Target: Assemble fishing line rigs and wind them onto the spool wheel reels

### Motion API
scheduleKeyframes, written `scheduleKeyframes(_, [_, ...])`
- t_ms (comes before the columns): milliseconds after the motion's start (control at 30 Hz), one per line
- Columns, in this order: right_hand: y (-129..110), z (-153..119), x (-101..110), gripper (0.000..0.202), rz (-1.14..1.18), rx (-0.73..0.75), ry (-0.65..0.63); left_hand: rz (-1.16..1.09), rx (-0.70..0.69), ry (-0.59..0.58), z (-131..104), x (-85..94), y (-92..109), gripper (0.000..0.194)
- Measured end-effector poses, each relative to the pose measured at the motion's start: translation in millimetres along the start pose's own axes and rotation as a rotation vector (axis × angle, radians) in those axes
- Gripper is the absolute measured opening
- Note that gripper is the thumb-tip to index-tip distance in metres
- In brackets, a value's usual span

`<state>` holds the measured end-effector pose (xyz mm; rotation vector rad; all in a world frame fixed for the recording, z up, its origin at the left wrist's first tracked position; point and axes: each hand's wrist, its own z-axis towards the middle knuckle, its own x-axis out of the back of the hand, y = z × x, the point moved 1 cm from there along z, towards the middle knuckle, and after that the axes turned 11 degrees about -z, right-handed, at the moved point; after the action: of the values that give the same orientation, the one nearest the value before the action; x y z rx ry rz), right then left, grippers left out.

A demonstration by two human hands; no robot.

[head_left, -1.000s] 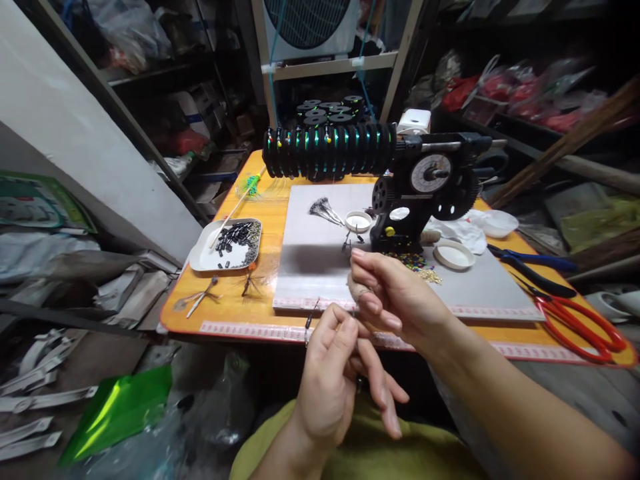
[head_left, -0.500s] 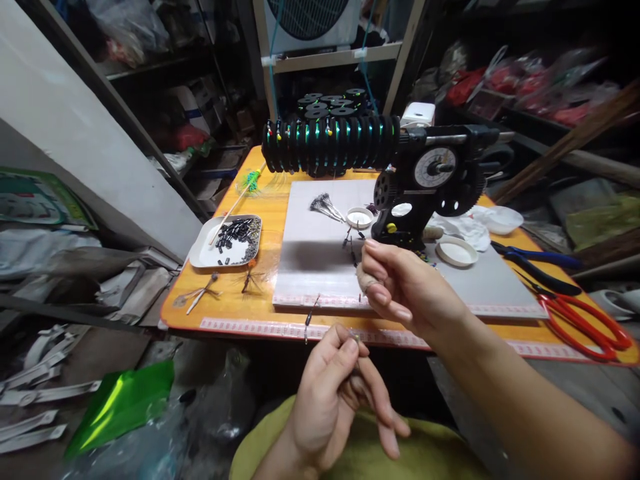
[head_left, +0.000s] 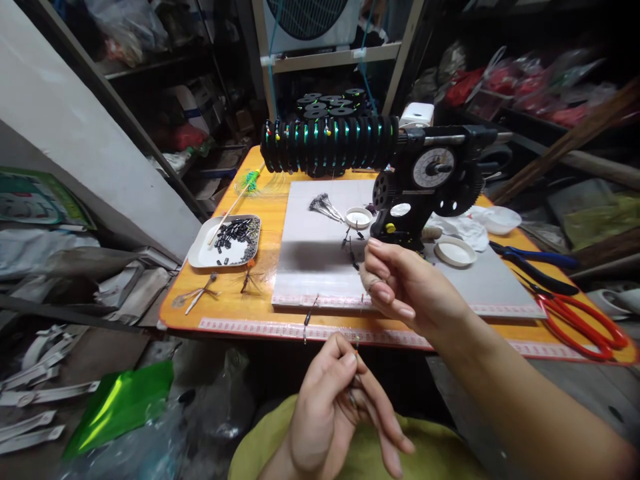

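Observation:
My left hand (head_left: 337, 407) is low in front of the orange table (head_left: 260, 300), thumb and forefinger pinched on a thin fishing line with a tiny fitting at its tip. My right hand (head_left: 405, 287) is raised above it, over the table's front edge, fingers curled and pinching the same thin line; its thumb is wrapped in tape. A small black swivel piece (head_left: 308, 319) hangs at the table edge left of my hands. Behind my right hand stands a black line-winding machine (head_left: 425, 187) with a dial and a row of black spools (head_left: 327, 147).
A grey mat (head_left: 320, 260) covers the table's middle. A white tray of small black parts (head_left: 226, 241) sits at the left. Small white dishes (head_left: 454, 252), blue-handled pliers (head_left: 537, 263) and red scissors (head_left: 583, 323) lie at the right. Cluttered shelves surround the table; green foil (head_left: 123, 407) lies on the floor.
My left hand has dropped lower and away from my right hand, which lifted slightly and shifted right, so the gap between them has grown.

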<state>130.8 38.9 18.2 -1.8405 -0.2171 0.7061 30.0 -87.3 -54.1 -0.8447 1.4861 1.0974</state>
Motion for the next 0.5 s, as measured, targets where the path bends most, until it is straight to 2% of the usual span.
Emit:
scheduleKeyframes(333, [1.0,-1.5,2.8,0.041,0.005,0.016,-0.014,0.074,-0.046,0.044,-0.8,4.7,-3.6,0.029])
scheduleKeyframes(500, [-6.4,-5.5,-0.1,0.039,-0.045,0.047,-0.031,0.423,-0.180,0.077,4.6,1.7,7.1,0.019])
